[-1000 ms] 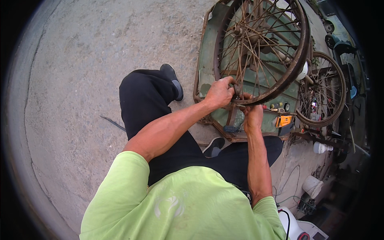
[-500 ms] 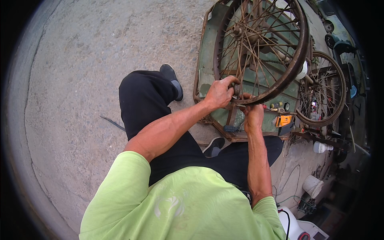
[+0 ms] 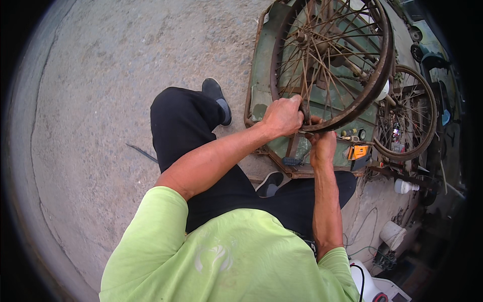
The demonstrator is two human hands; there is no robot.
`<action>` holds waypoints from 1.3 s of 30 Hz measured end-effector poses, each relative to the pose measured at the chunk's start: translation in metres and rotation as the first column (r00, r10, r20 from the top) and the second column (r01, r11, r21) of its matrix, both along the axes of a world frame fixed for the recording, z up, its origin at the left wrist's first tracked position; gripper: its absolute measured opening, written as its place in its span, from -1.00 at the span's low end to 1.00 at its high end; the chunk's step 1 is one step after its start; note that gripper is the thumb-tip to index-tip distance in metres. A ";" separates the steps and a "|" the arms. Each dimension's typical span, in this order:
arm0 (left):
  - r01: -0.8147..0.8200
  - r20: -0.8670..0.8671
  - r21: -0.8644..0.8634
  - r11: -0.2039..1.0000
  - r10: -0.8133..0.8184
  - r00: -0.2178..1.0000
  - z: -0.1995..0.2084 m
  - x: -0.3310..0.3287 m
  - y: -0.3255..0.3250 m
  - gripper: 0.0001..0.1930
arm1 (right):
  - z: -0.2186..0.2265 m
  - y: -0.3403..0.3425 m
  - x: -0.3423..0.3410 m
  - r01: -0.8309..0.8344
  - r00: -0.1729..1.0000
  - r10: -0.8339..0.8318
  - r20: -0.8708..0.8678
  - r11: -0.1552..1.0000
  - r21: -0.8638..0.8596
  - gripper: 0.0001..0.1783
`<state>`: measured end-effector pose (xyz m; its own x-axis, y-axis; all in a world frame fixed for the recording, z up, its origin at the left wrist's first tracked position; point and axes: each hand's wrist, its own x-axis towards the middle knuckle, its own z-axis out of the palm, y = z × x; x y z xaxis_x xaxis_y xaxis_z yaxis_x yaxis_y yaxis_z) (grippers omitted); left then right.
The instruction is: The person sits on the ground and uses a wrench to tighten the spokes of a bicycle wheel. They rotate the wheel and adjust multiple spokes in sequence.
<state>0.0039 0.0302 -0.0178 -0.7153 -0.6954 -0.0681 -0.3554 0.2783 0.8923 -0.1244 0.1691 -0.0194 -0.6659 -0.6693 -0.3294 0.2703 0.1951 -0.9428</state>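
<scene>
A rusty spoked wheel [image 3: 363, 104] stands upright in front of me, without a tyre on its rim. At the near, lower part of its rim, my left hand [image 3: 283, 117] is closed with the fingers curled round the rim's inner side by the spokes. Just right of it, my right hand [image 3: 322, 147] grips the rim from below; its fingertips are partly hidden behind the metal. Whether either hand also holds something small cannot be made out. Behind the wheel lies a green metal panel [image 3: 260, 90] with a rusty frame.
On the panel's near edge lie a blue-handled tool [image 3: 292, 161], an orange box [image 3: 357, 152] and a tape roll [image 3: 361, 134]. A second spoked wheel [image 3: 431, 118] stands at right. A white bulb [image 3: 404, 186] and a bucket [image 3: 392, 235] sit below it. A dark strip [image 3: 141, 151] lies left on the concrete.
My left hand has shifted slightly right along the rim, and its fingers are curled in more. My right hand and the wheel appear a little further right.
</scene>
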 end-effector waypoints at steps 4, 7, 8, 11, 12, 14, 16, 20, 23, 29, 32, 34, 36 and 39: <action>0.049 -0.115 0.041 0.998 -0.044 0.992 -0.011 -0.002 -0.005 -0.72 | 0.012 -0.007 0.012 0.059 0.998 -0.059 -0.019 0.998 0.007 -0.49; 0.149 -0.214 -0.015 0.989 -0.149 0.966 -0.015 0.002 -0.011 -0.71 | 0.017 -0.010 0.016 0.086 0.996 -0.085 -0.029 0.996 0.006 -0.48; 0.163 -0.189 -0.024 0.986 -0.164 0.968 -0.014 0.003 -0.012 -0.68 | 0.017 -0.009 0.015 0.081 0.996 -0.080 -0.026 0.997 0.000 -0.48; 0.190 -0.134 -0.050 0.981 -0.195 0.972 -0.009 0.007 -0.015 -0.62 | 0.011 -0.003 0.002 0.017 1.000 -0.016 0.014 0.999 -0.033 -0.50; 0.191 -0.129 -0.061 0.980 -0.197 0.972 -0.007 0.007 -0.016 -0.62 | 0.009 -0.001 -0.001 -0.012 0.999 0.014 0.031 0.999 -0.047 -0.50; 0.185 -0.096 -0.066 0.980 -0.191 0.977 0.002 0.009 -0.018 -0.61 | 0.013 0.000 -0.001 -0.028 0.999 0.028 0.019 0.999 -0.041 -0.50; 0.167 -0.040 -0.060 0.984 -0.170 0.985 0.011 0.012 -0.015 -0.59 | 0.014 -0.001 0.000 -0.024 1.000 0.024 0.002 0.999 -0.023 -0.49; 0.134 -0.069 -0.074 0.988 -0.140 0.988 0.002 0.008 -0.008 -0.61 | 0.017 -0.004 0.007 0.016 1.000 -0.016 -0.019 1.000 0.015 -0.46; 0.133 -0.153 -0.065 0.989 -0.142 0.978 -0.008 0.005 -0.009 -0.62 | 0.021 -0.005 0.008 0.014 0.999 -0.014 -0.029 1.000 0.013 -0.45; 0.124 -0.082 -0.040 0.991 -0.127 0.989 0.002 0.005 -0.005 -0.62 | 0.021 -0.003 0.004 0.004 1.000 -0.004 -0.028 1.000 0.005 -0.45; 0.108 -0.082 -0.028 0.994 -0.110 0.990 0.005 0.004 -0.005 -0.61 | 0.022 -0.001 0.002 -0.008 1.000 0.008 -0.017 1.000 0.021 -0.47; 0.094 -0.091 -0.024 0.995 -0.096 0.991 0.001 0.002 -0.003 -0.59 | 0.024 -0.002 0.002 -0.010 1.000 0.011 -0.010 0.999 0.034 -0.49; 0.088 -0.128 -0.050 0.995 -0.093 0.987 -0.007 0.000 -0.003 -0.58 | 0.029 -0.006 0.005 -0.009 1.000 0.009 -0.002 0.999 0.049 -0.51; 0.118 -0.067 -0.074 0.990 -0.123 0.990 0.002 0.002 -0.006 -0.58 | 0.030 -0.003 -0.004 -0.054 0.998 0.053 0.023 0.996 0.076 -0.54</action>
<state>0.0057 0.0239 -0.0158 -0.7953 -0.6053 0.0316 -0.2520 0.3776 0.8910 -0.1287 0.1662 0.0103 -0.6224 -0.6762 -0.3941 0.2766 0.2810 -0.9190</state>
